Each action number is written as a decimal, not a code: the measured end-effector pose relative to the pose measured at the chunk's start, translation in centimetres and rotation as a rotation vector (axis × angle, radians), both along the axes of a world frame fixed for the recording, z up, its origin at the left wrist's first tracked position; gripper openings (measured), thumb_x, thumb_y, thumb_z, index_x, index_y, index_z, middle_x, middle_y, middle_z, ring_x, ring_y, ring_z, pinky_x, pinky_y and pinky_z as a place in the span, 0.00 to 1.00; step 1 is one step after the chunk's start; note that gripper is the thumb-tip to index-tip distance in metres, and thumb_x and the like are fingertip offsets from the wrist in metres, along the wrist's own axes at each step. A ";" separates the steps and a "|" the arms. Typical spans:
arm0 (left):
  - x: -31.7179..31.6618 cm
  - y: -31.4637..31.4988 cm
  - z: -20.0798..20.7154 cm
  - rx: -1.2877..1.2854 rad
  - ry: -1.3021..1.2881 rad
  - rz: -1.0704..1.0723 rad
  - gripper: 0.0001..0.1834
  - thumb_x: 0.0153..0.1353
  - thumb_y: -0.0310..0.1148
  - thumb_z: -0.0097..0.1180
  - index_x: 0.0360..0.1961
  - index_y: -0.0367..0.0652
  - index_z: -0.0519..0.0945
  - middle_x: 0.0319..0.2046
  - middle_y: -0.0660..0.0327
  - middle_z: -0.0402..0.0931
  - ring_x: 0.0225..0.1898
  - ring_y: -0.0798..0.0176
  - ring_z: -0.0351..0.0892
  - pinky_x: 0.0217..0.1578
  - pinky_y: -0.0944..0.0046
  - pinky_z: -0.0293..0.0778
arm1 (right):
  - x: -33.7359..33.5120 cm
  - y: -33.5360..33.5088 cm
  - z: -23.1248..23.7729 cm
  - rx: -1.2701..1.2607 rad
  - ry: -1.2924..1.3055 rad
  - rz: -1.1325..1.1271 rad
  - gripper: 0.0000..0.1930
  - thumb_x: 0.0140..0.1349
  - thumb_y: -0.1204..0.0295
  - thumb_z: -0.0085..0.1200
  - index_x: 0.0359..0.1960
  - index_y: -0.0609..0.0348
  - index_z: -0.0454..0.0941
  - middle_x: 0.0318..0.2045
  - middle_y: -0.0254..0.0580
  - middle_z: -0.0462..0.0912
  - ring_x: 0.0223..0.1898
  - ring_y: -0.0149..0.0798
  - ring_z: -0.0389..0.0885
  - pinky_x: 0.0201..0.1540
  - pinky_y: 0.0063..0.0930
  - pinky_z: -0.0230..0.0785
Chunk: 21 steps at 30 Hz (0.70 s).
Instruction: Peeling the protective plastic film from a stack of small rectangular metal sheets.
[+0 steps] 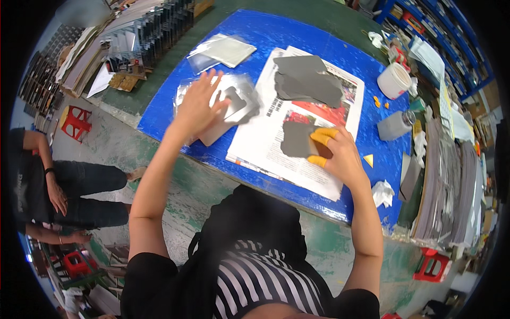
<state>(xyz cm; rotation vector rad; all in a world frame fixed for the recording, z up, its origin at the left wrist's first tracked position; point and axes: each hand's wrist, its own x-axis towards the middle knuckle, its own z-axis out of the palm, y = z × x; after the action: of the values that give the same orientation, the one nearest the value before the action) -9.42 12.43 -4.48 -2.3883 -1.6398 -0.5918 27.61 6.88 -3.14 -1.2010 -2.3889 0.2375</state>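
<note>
- Hand, left (197, 109), upper left of frame: fingers spread wide, blurred, nothing seen gripped; contact below cannot be told.
- Blurred pile of clear and silvery flat sheets (247, 95), upper centre-left: beneath and right of those fingers.
- White printed newspaper (249, 141), centre.
- Dark-grey flat plate with notched corners (296, 139), right of centre, on newspaper: long axis seemingly sideways, right end covered.
- Hand, right (344, 157), yellow fingertip covers (322, 135): nearer to plate, which extends left from fingertips; thumb and fingers parted, grip or light rest unclear.
</note>
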 end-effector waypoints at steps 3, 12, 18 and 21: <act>0.5 -0.8 -1.9 -0.160 0.067 -0.017 0.37 0.62 0.58 0.43 0.66 0.45 0.59 0.66 0.50 0.54 0.68 0.46 0.50 0.65 0.50 0.50 | -0.4 0.0 0.2 0.052 -0.017 0.012 0.19 0.40 0.64 0.68 0.32 0.64 0.82 0.36 0.45 0.80 0.44 0.47 0.74 0.50 0.38 0.66; 0.5 -2.4 -2.2 0.045 -0.148 -0.044 0.32 0.59 0.53 0.51 0.57 0.41 0.69 0.62 0.46 0.61 0.65 0.43 0.57 0.62 0.48 0.55 | -0.9 -1.5 0.5 0.200 -0.046 0.076 0.15 0.40 0.70 0.65 0.32 0.61 0.81 0.34 0.45 0.81 0.39 0.49 0.76 0.44 0.40 0.69; 3.0 -7.6 -0.9 0.116 -0.426 -0.101 0.26 0.59 0.38 0.56 0.59 0.46 0.68 0.62 0.52 0.62 0.67 0.48 0.54 0.61 0.49 0.56 | -1.7 -2.4 0.9 0.170 -0.039 0.118 0.16 0.40 0.70 0.65 0.32 0.63 0.80 0.31 0.47 0.80 0.38 0.51 0.76 0.41 0.42 0.68; 4.4 -11.2 -1.6 0.112 -0.436 -0.131 0.26 0.58 0.36 0.56 0.58 0.45 0.69 0.61 0.53 0.63 0.65 0.50 0.57 0.59 0.51 0.58 | -2.2 -2.1 0.6 0.159 0.029 0.147 0.14 0.42 0.73 0.64 0.32 0.63 0.79 0.30 0.48 0.80 0.37 0.51 0.76 0.40 0.42 0.68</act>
<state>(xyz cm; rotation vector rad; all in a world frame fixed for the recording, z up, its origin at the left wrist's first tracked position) -4.98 1.21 -6.08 -2.4157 -1.5495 -1.2678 25.46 4.76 -2.50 -0.9463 -2.4228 0.1072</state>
